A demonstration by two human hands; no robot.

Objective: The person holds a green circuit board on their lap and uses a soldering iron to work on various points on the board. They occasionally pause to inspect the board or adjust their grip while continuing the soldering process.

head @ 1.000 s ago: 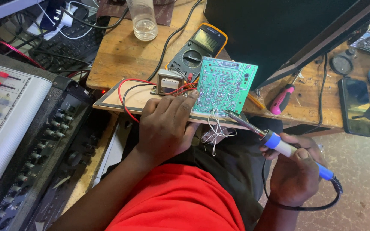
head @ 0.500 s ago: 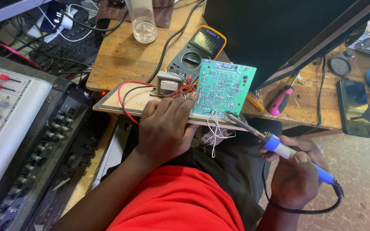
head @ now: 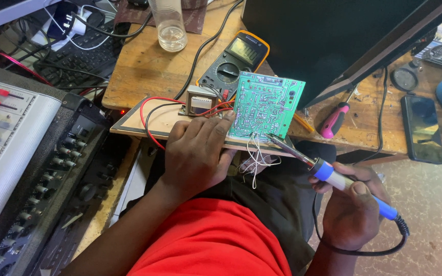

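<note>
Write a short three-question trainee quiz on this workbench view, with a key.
1. True or false: the right hand holds the soldering iron.
2. What does the left hand steady? A) multimeter B) green circuit board C) phone
3. What colour is the screwdriver's handle?

Key
1. True; its tip meets the green circuit board at the lower edge.
2. B.
3. Pink: the screwdriver lies on the wooden bench.
</note>
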